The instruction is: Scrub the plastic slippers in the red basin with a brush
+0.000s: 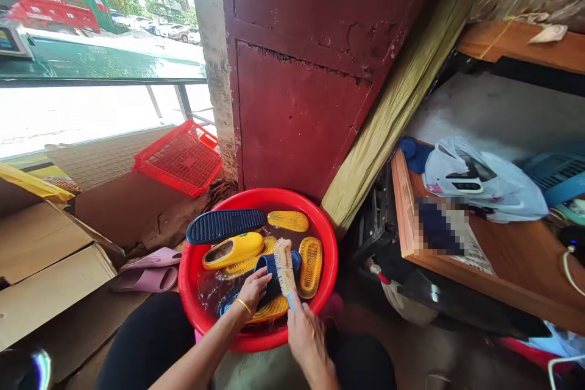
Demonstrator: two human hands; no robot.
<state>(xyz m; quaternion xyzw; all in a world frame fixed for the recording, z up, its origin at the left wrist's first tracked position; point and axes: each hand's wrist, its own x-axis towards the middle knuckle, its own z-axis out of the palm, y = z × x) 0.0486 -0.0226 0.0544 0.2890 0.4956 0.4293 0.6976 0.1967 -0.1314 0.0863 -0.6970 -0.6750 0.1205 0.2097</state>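
Note:
My right hand (305, 326) is closed round the blue handle of a scrubbing brush (284, 265). Its pale bristles stand over a dark blue slipper (269, 267); I cannot tell if they touch it. Gripping that slipper near its strap is my left hand (254, 291), with a gold bangle on the wrist. Both hands are over a red basin (332, 242) of dark water. In it float a yellow slipper (237, 248), a dark blue slipper turned sole up (226, 226), and several yellow soles or insoles (311, 265).
Pink slippers (148, 277) lie left of the basin near cardboard boxes (55, 274). A red plastic crate (180, 155) sits behind. The dark red metal door (301, 116) stands beyond the basin. At right, a wooden shelf (516, 250) holds a plastic bag (479, 180).

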